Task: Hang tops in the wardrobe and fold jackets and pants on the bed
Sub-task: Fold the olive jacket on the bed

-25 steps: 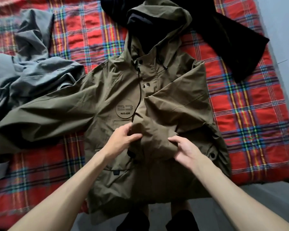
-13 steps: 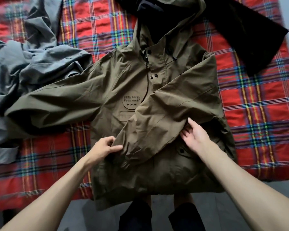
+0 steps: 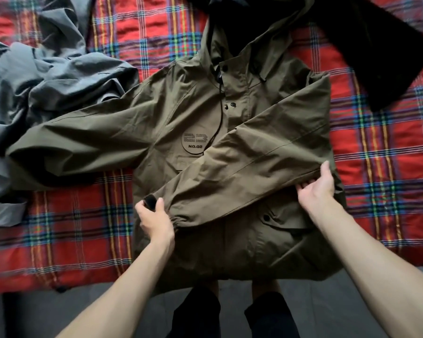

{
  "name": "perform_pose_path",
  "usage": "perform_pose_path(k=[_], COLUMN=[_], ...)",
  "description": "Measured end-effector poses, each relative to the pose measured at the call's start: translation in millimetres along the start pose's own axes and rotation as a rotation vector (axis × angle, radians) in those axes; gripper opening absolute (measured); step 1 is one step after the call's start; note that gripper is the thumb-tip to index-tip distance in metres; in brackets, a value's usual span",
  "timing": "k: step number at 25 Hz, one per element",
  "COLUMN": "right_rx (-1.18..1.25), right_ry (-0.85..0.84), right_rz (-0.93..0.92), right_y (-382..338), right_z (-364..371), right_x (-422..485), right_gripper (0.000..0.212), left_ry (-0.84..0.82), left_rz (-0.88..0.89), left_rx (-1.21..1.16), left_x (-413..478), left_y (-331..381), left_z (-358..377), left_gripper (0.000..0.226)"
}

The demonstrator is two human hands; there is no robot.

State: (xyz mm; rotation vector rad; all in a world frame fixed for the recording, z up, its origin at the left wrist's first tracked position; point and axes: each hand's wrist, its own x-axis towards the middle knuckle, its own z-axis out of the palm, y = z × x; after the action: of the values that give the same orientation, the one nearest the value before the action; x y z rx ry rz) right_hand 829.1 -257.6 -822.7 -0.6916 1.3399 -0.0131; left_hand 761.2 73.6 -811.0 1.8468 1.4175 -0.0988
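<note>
Jacket (image 3: 188,113) flat, face up, mid-bed (image 3: 71,228), hood far. Sleeve (image 3: 254,172) folded across chest; my left hand (image 3: 156,222) grips cuff (image 3: 150,200), right hand (image 3: 318,189) pinches sleeve edge at right. Risk, I judge: slick fabric slips on release, fold springs open. Badge (image 3: 195,141) reads "NO.02", digits above like "23". Left, grey garment (image 3: 47,81); far right, black garment (image 3: 376,45).

Round patch (image 3: 195,141), same olive tone as its ground, on the chest of the olive-green hooded shell jacket (image 3: 171,111), just beside the dark drawcord (image 3: 221,113); upper line: two large stylised figures built of fine dots, reading as "23", the first figure not certain; lower line: "NO.02" in small dark capitals; patch edge meeting the folded sleeve (image 3: 266,162) at lower right; both lines uncovered.
</note>
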Motion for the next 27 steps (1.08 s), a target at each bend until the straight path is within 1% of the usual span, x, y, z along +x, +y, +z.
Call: perform_pose_path(k=[2,4,6,7,8,9,10,11,12,13,14,15,16,17,18,19,20,21,22,25,26,27], right_rx=[0.027,0.009,-0.041,-0.068,-0.097,-0.152,-0.262,-0.441,-0.659,-0.891,-1.089,-1.226,-1.339,-1.474,-1.631,-1.799,-1.956,-2.053,-2.095,-2.015,-1.974,-1.937], right_ry=[0.063,0.044,0.005,0.004,-0.005,-0.012,0.002,0.039,0.094,0.144,0.13,0.052,-0.06,-0.177,-0.253,-0.294,-0.291,-0.266,-0.232,-0.09,-0.034,-0.005], right_rz=[-0.02,-0.001,0.048,0.058,0.07,0.084,0.072,0.005,-0.143,-0.398,-0.712,-1.031,-1.286,-1.444,-1.527,-1.57,-1.586,-1.57,-1.543,-1.391,-1.369,-1.393], right_y=[-14.2,-21.6,-28.7,-33.6,-37.1,-36.7,-34.1,-27.8,-23.1,-20.9,-23.2,-27.3,-33.7,-42.5,-50.1,-54.7,-59.5,-67.0,-77.1,-104.9,-106.9,-101.5], right_z=[-8.6,-16.7,-18.9,-19.7,-19.2,-20.6,-23.0,-26.0,-28.2,-28.3,-23.1,-11.6,6.5,26.4,47.9,63.9,74.4,77.6,80.1,93.0,97.0,98.1], right_x=[12.3,25.0,27.5,26.3,20.5,13.2,4.6,-7.9,-19.7,-27.7,-29.3,-23.6,-8.3,14.4,36.5,65.9,89.5,110.8,131.0,151.1,143.0,130.8], right_gripper=[0.028,0.016,0.017,0.02,0.022,0.022,0.021,0.019,0.016,0.014,0.012,0.017,0.029,0.042,0.051,0.057,0.061,0.065,0.068,0.075,0.076,0.075], left_ry=[0.04,0.012,-0.024,-0.026,0.001,0.04,0.071,0.07,0.032,-0.025,-0.087,-0.148,-0.202,-0.238,-0.248,-0.24,-0.224,-0.205,-0.185,-0.153,-0.148,-0.14], left_rz=[0.058,0.066,0.049,0.062,0.112,0.206,0.349,0.534,0.733,0.921,1.066,1.162,1.23,1.279,1.308,1.313,1.305,1.305,1.309,1.305,1.308,1.313], left_rx=[0.083,0.19,0.258,0.293,0.349,0.427,0.495,0.549,0.592,0.64,0.701,0.769,0.838,0.906,0.965,1.005,1.022,1.015,1.0,0.986,0.986,0.985], left_x=[2.5,4.8,4.7,1.7,-2.1,-8.0,-13.6,-18.2,-22.6,-25.3,-25.6,-24.9,-22.5,-19.9,-16.8,-11.7,-7.6,-4.6,-1.1,0.6,-0.6,-1.8], left_y=[4.1,5.5,7.8,9.6,10.3,12.2,14.4,17.6,22.9,29.9,37.9,44.8,48.6,46.9,40.7,32.2,22.6,14.9,10.0,9.9,10.7,11.4], left_z=[-5.3,-6.7,-0.4,4.2,9.2,12.7,16.8,20.6,27.8,37.9,52.7,69.8,89.0,106.1,119.0,128.7,133.8,136.8,140.2,145.1,144.4,143.1], left_gripper=[0.033,0.034,0.036,0.042,0.05,0.058,0.063,0.065,0.063,0.061,0.062,0.064,0.067,0.069,0.07,0.071,0.071,0.071,0.071,0.071,0.071,0.071])
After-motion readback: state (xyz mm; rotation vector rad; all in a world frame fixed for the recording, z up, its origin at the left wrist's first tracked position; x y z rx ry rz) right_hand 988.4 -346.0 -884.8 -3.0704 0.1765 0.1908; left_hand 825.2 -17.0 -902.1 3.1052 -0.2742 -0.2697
